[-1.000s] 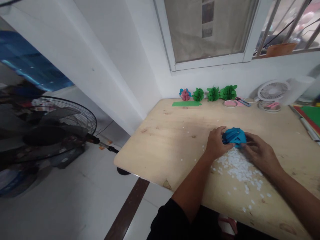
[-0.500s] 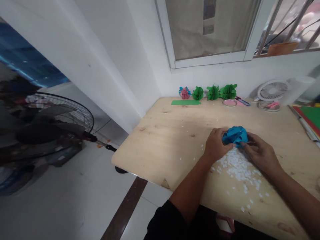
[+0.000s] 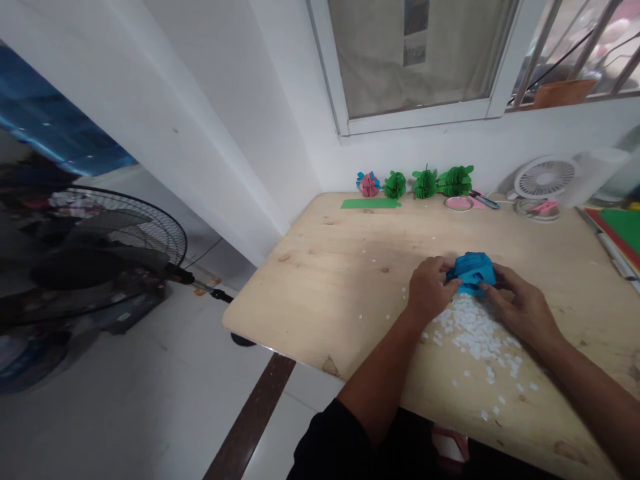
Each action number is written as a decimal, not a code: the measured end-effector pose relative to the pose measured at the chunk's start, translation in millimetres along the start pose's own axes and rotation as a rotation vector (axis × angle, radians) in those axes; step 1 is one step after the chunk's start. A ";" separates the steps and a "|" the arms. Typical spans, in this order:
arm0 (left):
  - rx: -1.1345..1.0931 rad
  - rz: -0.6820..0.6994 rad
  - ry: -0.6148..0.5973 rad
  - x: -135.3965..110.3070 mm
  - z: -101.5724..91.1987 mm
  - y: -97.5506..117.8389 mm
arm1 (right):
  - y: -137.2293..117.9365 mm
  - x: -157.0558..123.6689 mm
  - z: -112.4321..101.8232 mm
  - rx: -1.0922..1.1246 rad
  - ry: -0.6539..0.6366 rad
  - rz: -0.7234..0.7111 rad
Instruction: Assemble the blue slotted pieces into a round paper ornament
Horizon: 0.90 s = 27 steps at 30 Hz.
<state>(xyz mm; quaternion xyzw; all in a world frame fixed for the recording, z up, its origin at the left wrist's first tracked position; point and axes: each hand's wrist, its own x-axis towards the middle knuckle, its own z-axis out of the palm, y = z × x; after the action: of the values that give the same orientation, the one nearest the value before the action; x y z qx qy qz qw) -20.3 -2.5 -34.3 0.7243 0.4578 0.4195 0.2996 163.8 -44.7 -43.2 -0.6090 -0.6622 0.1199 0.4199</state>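
Between my two hands is a blue layered paper craft, held just above the wooden table. My left hand grips its left side, the thumb at the lower front edge. On its right side my right hand pinches it, with the thumb and fingers at the front and edge. Part of the craft is hidden behind the fingers. Many small white paper bits lie scattered on the table below and in front of it.
Along the wall stand a pink and blue paper craft and several green paper crafts. A green strip, a tape ring, a cutter and a small white fan are at the back. Coloured sheets lie right.
The blue paper craft has turned in my hands, so its stacked layers and a gap in front now show. My left thumb has shifted slightly left along it.
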 end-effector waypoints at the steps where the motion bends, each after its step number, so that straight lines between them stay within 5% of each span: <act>1: 0.010 0.009 0.007 0.0 0.0 0.4 | -0.3 -0.1 0.1 0.004 0.005 -0.007; 18: -0.043 0.069 0.101 -4.3 2.8 13.6 | -6.0 -2.7 -0.2 -0.076 0.002 -0.097; 27: 0.192 0.151 0.129 -7.4 7.9 14.1 | -6.6 -3.7 3.0 -0.124 0.028 -0.162</act>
<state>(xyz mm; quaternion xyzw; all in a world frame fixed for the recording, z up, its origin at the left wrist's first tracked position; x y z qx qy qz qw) -9.2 -15.3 -29.0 0.7535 0.4584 0.4409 0.1664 156.7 -48.5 -42.2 -0.5800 -0.7094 0.0358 0.3989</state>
